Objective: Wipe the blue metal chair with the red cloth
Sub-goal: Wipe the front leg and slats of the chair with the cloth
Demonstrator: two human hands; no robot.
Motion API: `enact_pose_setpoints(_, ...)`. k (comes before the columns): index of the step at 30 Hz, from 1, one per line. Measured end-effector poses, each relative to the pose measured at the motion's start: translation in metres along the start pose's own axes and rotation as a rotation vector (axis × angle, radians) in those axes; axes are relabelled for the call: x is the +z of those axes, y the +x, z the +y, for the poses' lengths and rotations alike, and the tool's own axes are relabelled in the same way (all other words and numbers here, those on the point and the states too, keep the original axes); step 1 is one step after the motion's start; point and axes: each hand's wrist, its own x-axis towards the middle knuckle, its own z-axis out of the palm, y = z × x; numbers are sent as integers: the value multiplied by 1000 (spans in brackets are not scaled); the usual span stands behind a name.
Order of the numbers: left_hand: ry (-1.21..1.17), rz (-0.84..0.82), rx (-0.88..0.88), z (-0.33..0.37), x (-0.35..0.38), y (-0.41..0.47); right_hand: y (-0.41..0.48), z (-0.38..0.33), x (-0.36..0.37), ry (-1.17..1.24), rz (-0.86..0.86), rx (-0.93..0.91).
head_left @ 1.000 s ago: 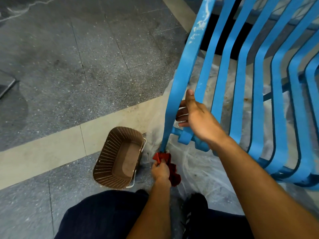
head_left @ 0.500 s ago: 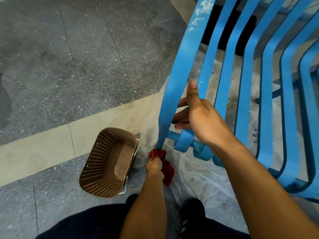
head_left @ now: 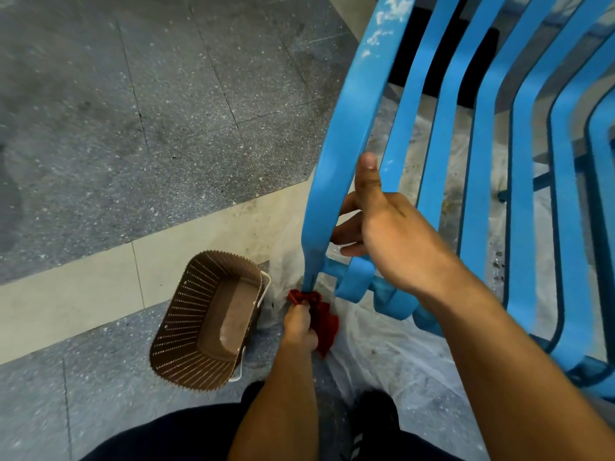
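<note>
The blue metal chair (head_left: 336, 161) filled the right of the view, its flat slats running side by side from the top of the frame down toward the person. It stood on a clear plastic sheet (head_left: 382, 344) spread over the grey stone floor (head_left: 133, 128). The red cloth (head_left: 321, 316) was bunched round the narrow lower end of the outermost left bar, where that bar met the sheet. The left hand (head_left: 299, 326) had its grip closed on the cloth, fingers curled about it, just below the bar's foot. The right hand (head_left: 392, 237) gripped the same bar higher up, fingers wrapped behind it and thumb pointing up beside it, apparently to steady the chair.

The bar's long axis ran from the cloth up and away, leaning slightly right, so a wipe would probably have to travel along that line. The left hand was the nearer of the 2 to the cloth. The right hand sat on that path and would likely need to shift. White specks marked the bar near its top, seemingly not yet wiped. A brown slatted basket (head_left: 206, 321) sat on the floor just left of the cloth, apart from the chair.
</note>
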Motion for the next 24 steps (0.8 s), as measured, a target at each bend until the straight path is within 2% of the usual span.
enact_pose_setpoints(10, -102, -43, 330, 0, 15, -76, -3, -8, -4, -20, -40, 7)
enact_pose_setpoints(19, -160, -68, 406, 26, 17, -147, -10, -18, -6, -71, -41, 14)
enact_pose_setpoints(24, -71, -50, 409, 25, 17, -147, -11, -18, -7, -68, -43, 20)
